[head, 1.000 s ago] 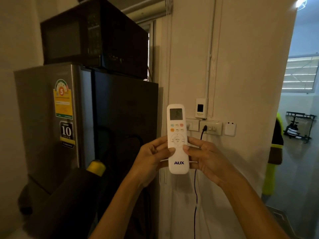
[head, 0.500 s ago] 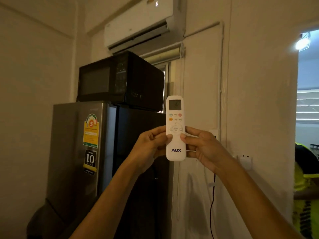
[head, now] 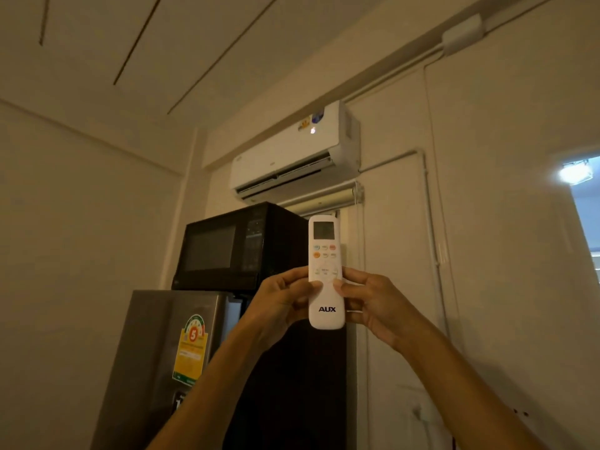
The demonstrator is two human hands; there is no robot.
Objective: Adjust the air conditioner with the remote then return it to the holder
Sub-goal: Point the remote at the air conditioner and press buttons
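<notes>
A white AUX remote (head: 325,306) stands upright in front of me, its screen end pointing up. My left hand (head: 281,300) grips its left side and my right hand (head: 373,303) its right side, with both thumbs resting on the face just below the round button pad. The white air conditioner (head: 292,157) hangs high on the wall above the remote, its flap open and a small light lit on its front. The remote's wall holder is out of view.
A black microwave (head: 233,248) sits on a grey fridge (head: 156,358) at the left, close behind my left hand. A rolled blind (head: 324,201) hangs under the air conditioner. White pipes run along the wall at right, and a lit doorway (head: 584,216) opens at the far right.
My view has tilted up from the wall sockets and holder to the air conditioner and ceiling. Both hands have kept hold of the upright remote and risen with it.
</notes>
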